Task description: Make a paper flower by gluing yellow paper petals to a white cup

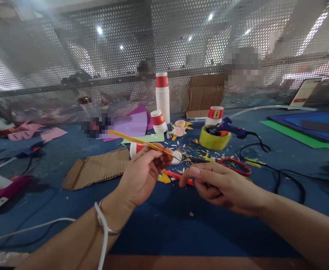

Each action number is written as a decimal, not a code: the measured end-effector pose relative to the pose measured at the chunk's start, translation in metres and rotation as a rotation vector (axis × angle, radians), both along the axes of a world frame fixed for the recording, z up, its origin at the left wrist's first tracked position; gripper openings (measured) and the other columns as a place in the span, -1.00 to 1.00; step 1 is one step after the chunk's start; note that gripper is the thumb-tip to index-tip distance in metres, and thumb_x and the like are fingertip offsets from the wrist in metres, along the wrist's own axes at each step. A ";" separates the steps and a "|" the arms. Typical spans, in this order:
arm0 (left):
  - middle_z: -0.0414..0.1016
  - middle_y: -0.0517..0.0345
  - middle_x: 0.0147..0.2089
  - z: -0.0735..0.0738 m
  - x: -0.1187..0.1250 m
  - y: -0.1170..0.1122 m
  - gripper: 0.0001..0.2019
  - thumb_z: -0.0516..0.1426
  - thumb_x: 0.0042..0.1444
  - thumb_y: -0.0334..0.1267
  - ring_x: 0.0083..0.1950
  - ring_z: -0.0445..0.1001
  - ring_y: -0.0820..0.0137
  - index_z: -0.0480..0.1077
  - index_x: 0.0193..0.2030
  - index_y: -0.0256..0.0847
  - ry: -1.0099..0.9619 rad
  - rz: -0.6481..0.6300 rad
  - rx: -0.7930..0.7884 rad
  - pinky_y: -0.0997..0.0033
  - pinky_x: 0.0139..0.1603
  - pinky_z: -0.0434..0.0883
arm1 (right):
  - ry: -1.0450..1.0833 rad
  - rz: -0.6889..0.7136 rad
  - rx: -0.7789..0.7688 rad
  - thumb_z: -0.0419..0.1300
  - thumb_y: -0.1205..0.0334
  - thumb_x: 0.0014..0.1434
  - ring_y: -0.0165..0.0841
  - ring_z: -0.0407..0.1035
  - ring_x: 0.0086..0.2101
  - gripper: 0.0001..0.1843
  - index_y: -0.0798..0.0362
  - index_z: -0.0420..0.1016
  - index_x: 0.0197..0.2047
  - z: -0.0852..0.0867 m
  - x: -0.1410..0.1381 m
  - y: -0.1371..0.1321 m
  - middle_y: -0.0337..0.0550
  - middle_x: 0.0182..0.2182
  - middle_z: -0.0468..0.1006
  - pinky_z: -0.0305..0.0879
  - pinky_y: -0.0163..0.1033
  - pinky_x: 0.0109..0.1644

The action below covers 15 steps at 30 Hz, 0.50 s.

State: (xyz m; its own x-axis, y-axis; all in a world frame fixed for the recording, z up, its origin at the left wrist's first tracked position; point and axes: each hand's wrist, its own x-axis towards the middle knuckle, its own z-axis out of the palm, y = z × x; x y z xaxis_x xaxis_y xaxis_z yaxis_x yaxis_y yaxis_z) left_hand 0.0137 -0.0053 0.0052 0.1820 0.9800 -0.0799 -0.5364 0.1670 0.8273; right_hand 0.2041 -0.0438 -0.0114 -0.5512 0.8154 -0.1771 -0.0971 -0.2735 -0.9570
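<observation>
My left hand (144, 172) is closed, pinching a narrow yellow-orange strip (130, 138) that slants from upper left down to the right. From the strip's lower end a thin dark wire (182, 161) runs toward my right hand (223, 183), whose thumb and forefinger are closed on it. Whether the wire lies inside the strip I cannot tell. Behind my left hand a red-and-white paper cup (136, 149) lies on its side, partly hidden. Red-handled scissors (239, 167) rest beyond my right hand, and an orange-red tool or handle (174, 174) lies just below the wire, partly covered by my fingers.
Corrugated cardboard (99, 168) lies left of centre. Stacked paper cups (162, 101), a yellow tape roll (215, 140) and a blue glue gun (232, 129) with a black cord stand behind. Paper scraps litter the blue table (164, 232). A white cable crosses my left wrist. Perforated metal screen (125, 48) behind.
</observation>
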 end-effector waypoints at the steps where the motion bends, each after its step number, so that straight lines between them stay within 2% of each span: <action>1: 0.60 0.10 -0.40 0.000 0.000 -0.001 -0.87 0.15 0.02 -0.55 -0.39 0.53 0.43 0.49 -0.40 -0.29 0.002 -0.003 0.008 0.43 -0.25 0.45 | 0.003 0.008 -0.005 0.16 -0.12 0.30 -0.57 -0.30 -0.66 -0.58 0.12 0.50 -0.23 0.000 0.000 0.000 -0.49 -0.68 -0.01 -0.41 -0.36 -0.64; 15: 0.61 0.10 -0.41 0.000 0.002 -0.003 -0.90 0.19 -0.03 -0.52 -0.36 0.55 0.40 0.48 -0.43 -0.27 0.076 0.009 0.051 0.40 -0.22 0.48 | 0.024 0.004 -0.020 0.13 -0.11 0.32 -0.58 -0.30 -0.66 -0.56 0.13 0.51 -0.27 -0.001 0.002 0.000 -0.48 -0.69 -0.02 -0.42 -0.37 -0.63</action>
State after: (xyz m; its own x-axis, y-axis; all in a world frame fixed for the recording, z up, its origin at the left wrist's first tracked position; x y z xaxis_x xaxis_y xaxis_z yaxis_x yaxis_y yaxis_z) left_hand 0.0156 -0.0079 0.0055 0.1687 0.9847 -0.0436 -0.4729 0.1197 0.8730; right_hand 0.2060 -0.0435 -0.0124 -0.5589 0.8094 -0.1803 -0.1184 -0.2932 -0.9487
